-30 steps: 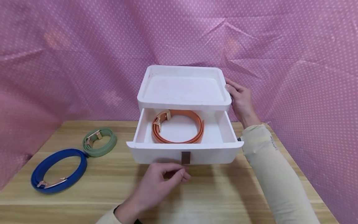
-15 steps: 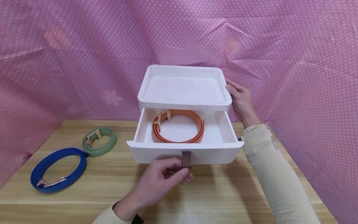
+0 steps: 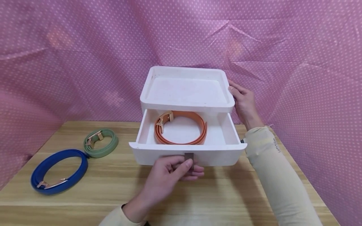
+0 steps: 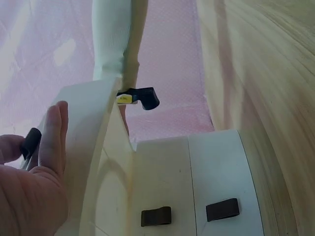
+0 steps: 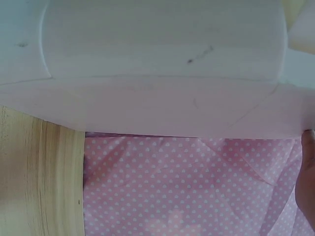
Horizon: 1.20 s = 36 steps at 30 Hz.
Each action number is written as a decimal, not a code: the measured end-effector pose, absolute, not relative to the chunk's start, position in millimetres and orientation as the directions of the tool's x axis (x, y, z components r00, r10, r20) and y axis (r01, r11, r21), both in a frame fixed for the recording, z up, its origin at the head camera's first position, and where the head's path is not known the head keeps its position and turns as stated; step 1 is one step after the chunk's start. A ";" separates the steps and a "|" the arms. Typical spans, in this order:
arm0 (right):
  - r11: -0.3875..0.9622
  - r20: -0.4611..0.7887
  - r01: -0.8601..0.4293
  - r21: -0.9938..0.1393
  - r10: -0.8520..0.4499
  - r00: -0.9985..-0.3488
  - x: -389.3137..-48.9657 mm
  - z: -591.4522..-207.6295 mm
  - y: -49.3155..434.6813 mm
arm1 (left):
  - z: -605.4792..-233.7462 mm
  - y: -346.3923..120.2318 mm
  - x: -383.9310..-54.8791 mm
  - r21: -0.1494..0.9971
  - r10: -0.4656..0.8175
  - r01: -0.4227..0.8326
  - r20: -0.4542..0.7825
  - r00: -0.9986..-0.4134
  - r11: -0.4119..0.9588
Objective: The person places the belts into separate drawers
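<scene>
Head view: left hand (image 3: 167, 175) pinches the tab (image 3: 189, 156) of a pulled-out drawer (image 3: 217, 157)

Left wrist view alone shows two lower fronts (image 4: 165, 177) set back beneath the drawer, each with a dark pull (image 4: 156, 216). Right wrist view gives what the others hide, the side wall (image 5: 147, 108) of the unit (image 3: 188, 106) and its dark scuffs (image 5: 190, 61); only an edge of the right hand (image 3: 245, 102) enters there.

From the left, the head view has a coiled blue belt (image 3: 39, 171) on the desk (image 3: 113, 188), with a coiled green belt (image 3: 103, 153) behind it, seemingly touching. Next comes the left hand: the tab lies between its thumb, in front, and its fingers, behind, some reaching past the tab below the drawer front. An orange belt (image 3: 183, 114) lies coiled inside the drawer, its gold buckle (image 3: 160, 123) to the left. Rightmost, the right hand rests on the unit's right side, thumb at the top rim, visible fingers fairly straight; the others are hidden. Pink dotted cloth (image 3: 113, 31) hangs behind.
</scene>
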State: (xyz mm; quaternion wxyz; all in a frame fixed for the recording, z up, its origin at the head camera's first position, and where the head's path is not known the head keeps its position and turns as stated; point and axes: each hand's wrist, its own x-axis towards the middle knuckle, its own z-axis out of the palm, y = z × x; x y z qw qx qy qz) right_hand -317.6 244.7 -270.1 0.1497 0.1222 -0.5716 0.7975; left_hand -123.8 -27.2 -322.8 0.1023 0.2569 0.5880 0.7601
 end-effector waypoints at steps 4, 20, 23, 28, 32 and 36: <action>-0.299 0.363 -0.376 -0.877 0.100 -0.926 -317.5 -271.0 244.7 | -324.0 -25.5 -122.7 0.939 0.430 0.146 0.277 -0.859 -0.312; -0.337 0.377 -0.387 -0.858 0.099 -0.921 -316.4 -272.2 246.0 | -330.2 -14.9 -123.9 0.890 0.353 0.244 0.386 -0.852 -0.384; -0.339 0.373 -0.384 -0.859 0.101 -0.922 -316.4 -271.5 245.8 | -329.2 -14.7 -123.9 0.897 0.345 0.241 0.374 -0.861 -0.371; -0.332 0.375 -0.389 -0.859 0.107 -0.921 -316.3 -270.3 244.4 | -327.5 -14.4 -123.7 0.899 0.332 0.248 0.373 -0.866 -0.362; -0.323 0.379 -0.393 -0.861 0.108 -0.919 -316.2 -270.2 243.9 | -326.2 -13.7 -123.7 0.894 0.328 0.243 0.374 -0.867 -0.376; -0.292 0.374 -0.388 -0.874 0.105 -0.921 -315.9 -270.0 244.6 | -325.1 -13.7 -124.0 0.894 0.338 0.226 0.366 -0.867 -0.387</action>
